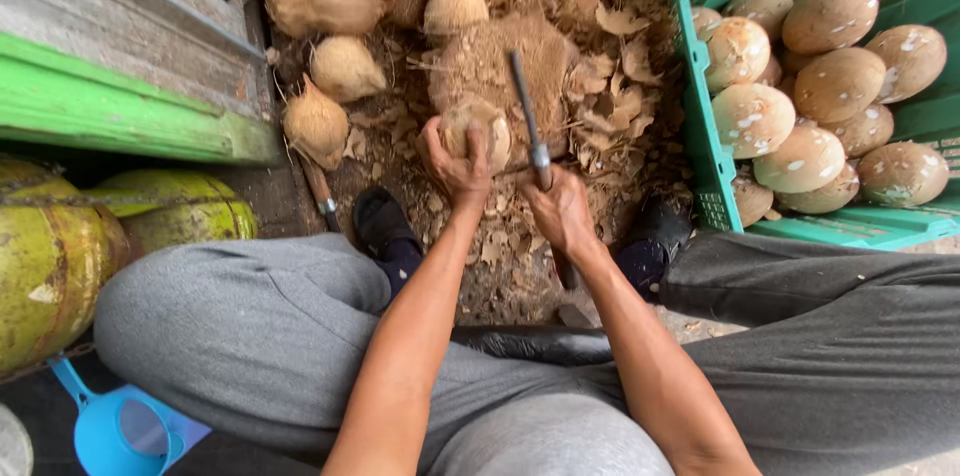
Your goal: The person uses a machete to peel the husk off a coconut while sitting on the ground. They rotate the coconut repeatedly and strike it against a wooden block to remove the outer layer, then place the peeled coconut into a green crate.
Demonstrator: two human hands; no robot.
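A husked coconut point(478, 131) is gripped from above by the left hand point(455, 164), fingers curled round it, on a fibre-covered mound between the feet. A dark metal blade point(528, 116) is clasped by its handle in the closed right hand point(562, 208); its tip seems to rest just behind the coconut. Peeled coconuts fill the green crate point(700, 126) at right.

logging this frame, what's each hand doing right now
Left hand: closed on the round, brown fibrous coconut.
Right hand: closed on the long dark metal blade tool.
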